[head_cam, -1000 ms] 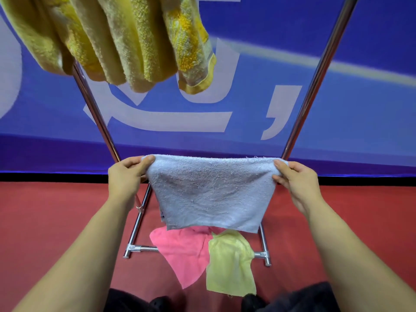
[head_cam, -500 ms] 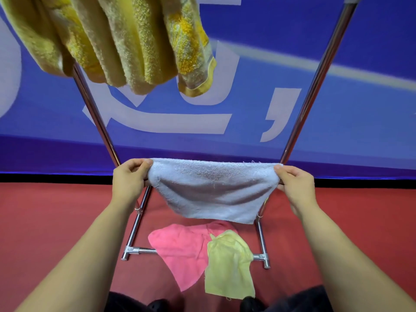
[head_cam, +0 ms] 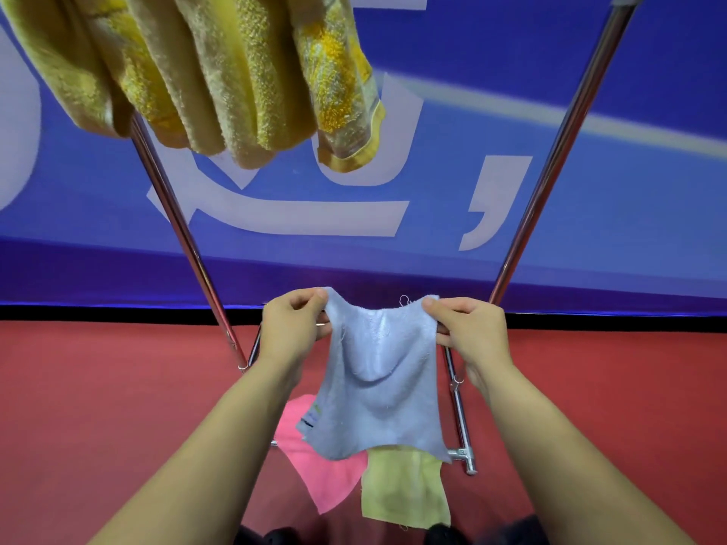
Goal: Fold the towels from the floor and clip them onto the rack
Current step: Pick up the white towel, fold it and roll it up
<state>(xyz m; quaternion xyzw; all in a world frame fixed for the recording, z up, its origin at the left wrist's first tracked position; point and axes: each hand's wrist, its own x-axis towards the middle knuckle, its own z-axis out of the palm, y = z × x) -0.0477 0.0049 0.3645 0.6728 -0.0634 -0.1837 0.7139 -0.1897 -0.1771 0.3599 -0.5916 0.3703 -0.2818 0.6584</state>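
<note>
Towel point(head_cam: 379, 383) pinched between both hands' fingertips point(head_cam: 430, 304)

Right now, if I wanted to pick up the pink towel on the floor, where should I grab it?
Probably by its pointed near corner, reaching down from your side. The pink towel lies flat on the red floor, and that corner sticks out bare toward you. Its far part hides behind the blue towel in both hands, and the yellow towel lies against its right edge.
</note>
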